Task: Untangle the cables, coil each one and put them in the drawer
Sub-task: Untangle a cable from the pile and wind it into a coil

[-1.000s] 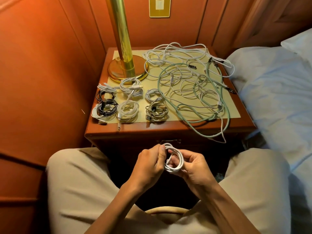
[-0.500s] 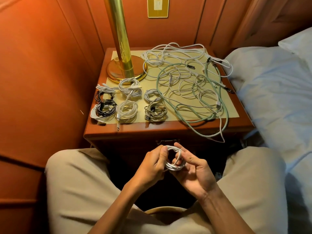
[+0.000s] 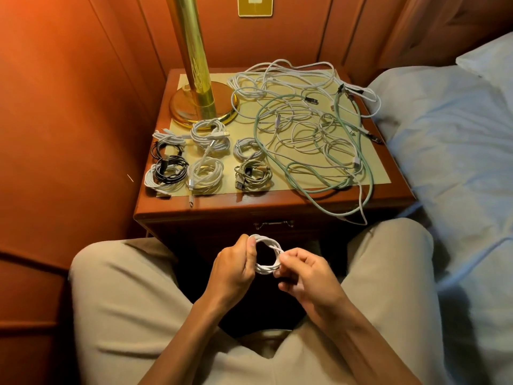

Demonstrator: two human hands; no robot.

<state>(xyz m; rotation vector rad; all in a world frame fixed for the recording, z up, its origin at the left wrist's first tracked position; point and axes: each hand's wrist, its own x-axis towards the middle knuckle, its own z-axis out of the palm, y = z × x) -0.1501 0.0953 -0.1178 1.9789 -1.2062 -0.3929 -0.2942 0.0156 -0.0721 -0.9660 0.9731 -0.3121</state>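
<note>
Held in front of the desk, below its front edge and between the knees: a small white coiled cable [image 3: 268, 255], pinched on its left side by the left hand [image 3: 233, 269], thumb over the strands and fingers curled, and on its right side by the right hand [image 3: 306, 276], thumb and forefinger closed on the coil, remaining fingers loosely bent. Spread over the right half and back edge of the desk [image 3: 277, 205]: a loose tangle of white cables [image 3: 299, 129] threaded with one long pale green cable [image 3: 322, 187], two loops drooping over the front right edge. Lined up near the front left corner: finished coils, namely a white and black pair [image 3: 166, 173], a cream coil [image 3: 206, 175], a tan coil [image 3: 252, 175], and behind them three more white coils [image 3: 211, 134], the smallest touching the green cable. At the back left corner, standing upright: a brass lamp [image 3: 198, 87] on a round base. On the desk front, just above the held coil: the drawer handle [image 3: 273, 224], drawer closed. Along the desk's right side: a bed [image 3: 458, 151] with pale sheets.
</note>
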